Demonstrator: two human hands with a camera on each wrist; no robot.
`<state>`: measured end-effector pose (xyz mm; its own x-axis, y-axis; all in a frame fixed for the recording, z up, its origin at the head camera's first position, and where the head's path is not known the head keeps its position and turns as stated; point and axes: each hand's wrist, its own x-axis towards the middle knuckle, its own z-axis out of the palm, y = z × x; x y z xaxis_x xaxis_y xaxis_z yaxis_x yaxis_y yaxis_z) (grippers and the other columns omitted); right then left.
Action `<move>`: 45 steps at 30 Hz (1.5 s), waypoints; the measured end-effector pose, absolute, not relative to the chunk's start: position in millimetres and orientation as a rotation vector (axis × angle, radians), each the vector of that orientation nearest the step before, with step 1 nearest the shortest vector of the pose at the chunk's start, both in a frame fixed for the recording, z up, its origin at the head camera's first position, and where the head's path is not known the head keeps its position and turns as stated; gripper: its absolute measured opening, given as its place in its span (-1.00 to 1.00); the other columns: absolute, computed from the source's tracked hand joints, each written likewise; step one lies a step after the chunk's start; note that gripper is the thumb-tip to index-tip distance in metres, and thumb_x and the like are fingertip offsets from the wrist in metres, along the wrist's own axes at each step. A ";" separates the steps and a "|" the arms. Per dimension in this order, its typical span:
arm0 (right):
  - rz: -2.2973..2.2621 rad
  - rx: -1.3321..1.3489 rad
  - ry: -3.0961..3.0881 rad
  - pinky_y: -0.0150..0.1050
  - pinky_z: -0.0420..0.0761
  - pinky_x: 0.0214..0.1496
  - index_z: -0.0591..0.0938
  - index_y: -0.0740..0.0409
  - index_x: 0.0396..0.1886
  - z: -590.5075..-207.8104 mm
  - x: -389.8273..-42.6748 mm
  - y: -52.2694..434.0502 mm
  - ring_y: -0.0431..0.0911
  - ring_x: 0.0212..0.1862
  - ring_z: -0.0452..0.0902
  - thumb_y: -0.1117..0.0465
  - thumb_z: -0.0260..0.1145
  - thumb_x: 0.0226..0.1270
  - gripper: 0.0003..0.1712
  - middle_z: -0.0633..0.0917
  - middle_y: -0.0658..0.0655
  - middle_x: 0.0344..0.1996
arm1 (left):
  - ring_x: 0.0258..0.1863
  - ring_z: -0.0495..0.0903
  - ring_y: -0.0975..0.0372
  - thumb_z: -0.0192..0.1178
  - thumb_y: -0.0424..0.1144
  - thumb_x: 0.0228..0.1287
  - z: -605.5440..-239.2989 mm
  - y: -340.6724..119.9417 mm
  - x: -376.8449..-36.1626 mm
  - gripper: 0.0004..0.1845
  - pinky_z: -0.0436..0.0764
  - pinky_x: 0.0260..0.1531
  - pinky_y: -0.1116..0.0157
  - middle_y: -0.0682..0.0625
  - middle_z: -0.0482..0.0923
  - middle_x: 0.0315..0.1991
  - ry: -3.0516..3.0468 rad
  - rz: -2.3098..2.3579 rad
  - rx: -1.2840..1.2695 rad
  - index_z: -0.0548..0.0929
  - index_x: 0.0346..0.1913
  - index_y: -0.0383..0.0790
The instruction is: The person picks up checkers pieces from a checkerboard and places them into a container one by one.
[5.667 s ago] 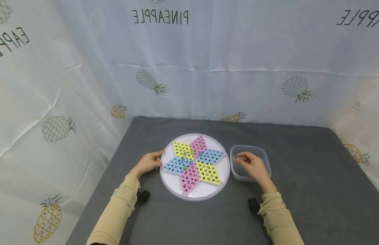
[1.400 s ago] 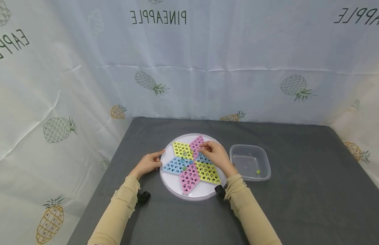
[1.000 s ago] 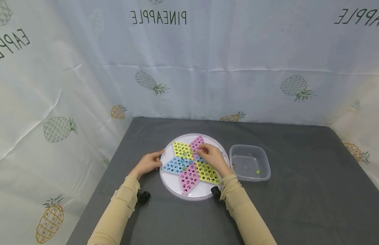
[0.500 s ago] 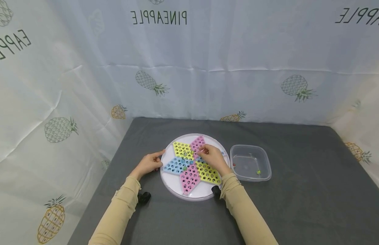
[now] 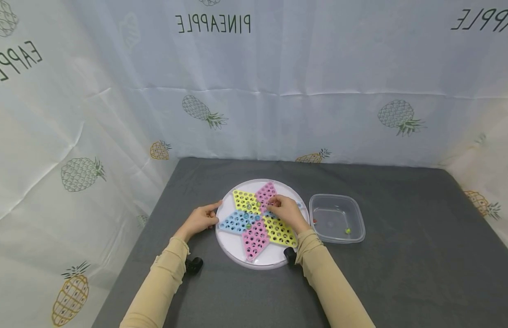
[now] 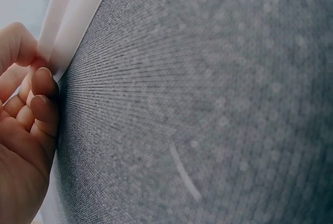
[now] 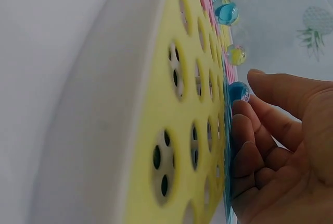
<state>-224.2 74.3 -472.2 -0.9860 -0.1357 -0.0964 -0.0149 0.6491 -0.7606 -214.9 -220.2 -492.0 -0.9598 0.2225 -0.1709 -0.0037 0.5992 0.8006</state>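
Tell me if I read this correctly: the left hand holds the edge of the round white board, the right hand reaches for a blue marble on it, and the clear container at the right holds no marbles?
Not quite. The clear container is not empty: the head view shows a green marble inside it. The rest is right: the left hand holds the edge of the round white board, and the right hand reaches for a blue marble.

We see a clear plastic tub right of the right hand, holding a green marble.
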 end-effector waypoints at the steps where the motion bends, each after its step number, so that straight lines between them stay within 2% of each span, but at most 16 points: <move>1: -1.249 -0.125 2.715 -0.29 0.39 -0.24 0.63 0.09 -0.13 -472.3 -224.4 74.7 -0.13 -0.35 0.40 0.08 0.27 0.20 -0.72 0.56 0.06 -0.38 | -0.63 0.36 0.28 0.18 -0.36 0.02 -492.1 -220.2 -215.0 -0.32 0.40 -0.55 0.35 0.06 0.38 -0.58 2.574 1.292 0.182 0.36 0.32 -0.14; 16: -1.262 -0.108 2.686 -0.24 0.45 -0.17 0.65 0.10 -0.10 -470.3 -227.9 77.1 -0.12 -0.29 0.46 0.18 0.31 0.16 -0.71 0.61 0.08 -0.31 | -0.64 0.35 0.27 0.17 -0.33 0.02 -489.3 -217.5 -216.7 -0.30 0.38 -0.56 0.35 0.07 0.38 -0.60 2.582 1.280 0.146 0.35 0.33 -0.10; 23: -1.285 -0.169 2.713 -0.26 0.42 -0.26 0.66 0.15 -0.18 -473.5 -226.5 78.5 -0.12 -0.36 0.42 0.22 0.30 0.13 -0.76 0.58 0.08 -0.39 | -0.63 0.34 0.27 0.17 -0.33 0.02 -486.9 -217.1 -214.8 -0.30 0.37 -0.57 0.36 0.06 0.38 -0.60 2.580 1.274 0.136 0.35 0.33 -0.11; 32: -1.290 -0.104 2.659 -0.20 0.47 -0.10 0.64 0.15 -0.11 -473.9 -227.0 78.4 -0.10 -0.24 0.47 0.16 0.29 0.18 -0.71 0.62 0.10 -0.28 | -0.63 0.35 0.26 0.17 -0.33 0.02 -488.6 -218.0 -213.6 -0.31 0.37 -0.57 0.36 0.05 0.39 -0.58 2.554 1.309 0.123 0.37 0.32 -0.08; 39: -1.321 -0.055 2.629 -0.21 0.48 -0.10 0.64 0.10 -0.13 -474.6 -226.7 78.9 -0.12 -0.23 0.49 0.07 0.30 0.18 -0.70 0.63 0.07 -0.27 | -0.61 0.36 0.25 0.18 -0.32 0.03 -489.5 -218.0 -212.2 -0.32 0.38 -0.55 0.36 0.05 0.39 -0.56 2.563 1.293 0.113 0.37 0.32 -0.08; 45: -1.366 -0.056 2.623 -0.28 0.47 -0.18 0.64 0.11 -0.15 -472.8 -226.5 79.7 -0.12 -0.26 0.49 0.07 0.31 0.16 -0.70 0.63 0.07 -0.29 | -0.62 0.36 0.26 0.19 -0.32 0.02 -489.8 -217.3 -211.5 -0.32 0.37 -0.56 0.36 0.05 0.39 -0.57 2.568 1.289 0.103 0.38 0.32 -0.08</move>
<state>-226.5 79.7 -472.8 -0.9825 -0.1175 -0.1445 0.0510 0.5765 -0.8155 -211.5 -217.3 -489.8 -0.9622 0.1809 -0.2035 -0.0552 0.6023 0.7963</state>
